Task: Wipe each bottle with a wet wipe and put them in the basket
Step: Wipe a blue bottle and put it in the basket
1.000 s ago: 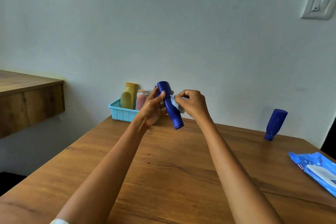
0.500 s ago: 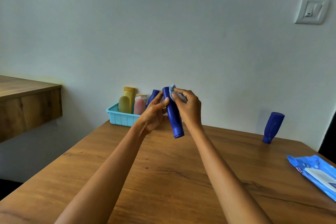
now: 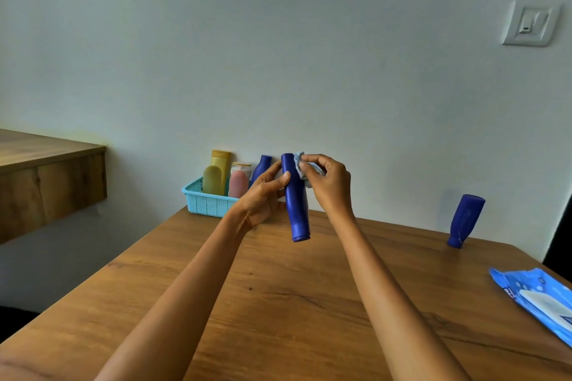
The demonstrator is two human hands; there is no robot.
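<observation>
Since the earlier frame, right hand (image 3: 328,182) has carried its pinched wet wipe (image 3: 299,164) upward along the near-upright blue bottle (image 3: 297,198), gripped by left hand (image 3: 263,198) above the tabletop (image 3: 278,303); basket (image 3: 205,202) lies left.

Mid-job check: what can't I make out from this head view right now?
- Wet wipe: mostly hidden behind the right hand and the held blue bottle.
- Basket: its right end is covered by the left hand; the bottle count there is uncertain.
- Wipes pack: cut off by the right edge; print too small to read.
</observation>
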